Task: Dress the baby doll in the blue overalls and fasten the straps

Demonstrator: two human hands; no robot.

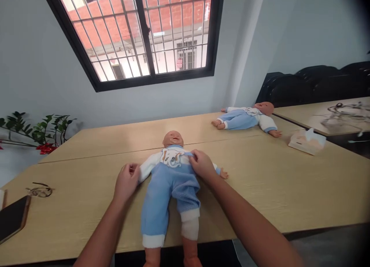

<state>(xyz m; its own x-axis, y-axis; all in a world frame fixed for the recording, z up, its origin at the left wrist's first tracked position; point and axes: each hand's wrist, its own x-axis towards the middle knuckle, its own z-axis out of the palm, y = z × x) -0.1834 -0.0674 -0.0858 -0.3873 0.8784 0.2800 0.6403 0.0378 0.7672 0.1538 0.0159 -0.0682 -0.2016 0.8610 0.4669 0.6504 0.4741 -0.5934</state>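
Note:
A baby doll (170,182) in a blue and white knit suit lies on its back on the wooden table (260,190), head away from me, legs hanging over the near edge. My left hand (126,182) is closed around the end of the doll's white sleeve on the left. My right hand (202,164) pinches the blue strap of the suit at the doll's other shoulder. The doll's small hand (223,174) sticks out just beyond my right wrist.
A second, similarly dressed doll (248,118) lies at the far right of the table. A tissue box (306,141) stands to the right. A dark phone (13,217) and a pair of glasses (39,190) lie at the left edge. A plant (37,132) stands behind.

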